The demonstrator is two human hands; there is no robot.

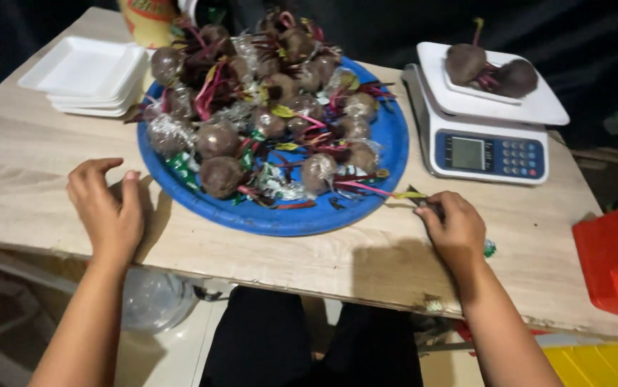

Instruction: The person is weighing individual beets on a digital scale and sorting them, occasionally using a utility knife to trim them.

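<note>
Both forearms are bare, with no sleeves, watch or rings showing; dark trousers (309, 344) cover the legs at bottom centre.

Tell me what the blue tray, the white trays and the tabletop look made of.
Blue tray: likely plastic, smooth, slightly glossy, moulded rim. White trays: probably foam, matte, thick soft edges, stacked. Tabletop: pale wood-grain board, perhaps laminate, chipped along the front edge.

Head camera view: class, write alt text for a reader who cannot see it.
A person's left hand and right hand rest on a wooden table beside a blue tray piled with beetroots, some wrapped in clear film. Two more beetroots sit on a white scale; white foam trays are stacked far left.
</note>
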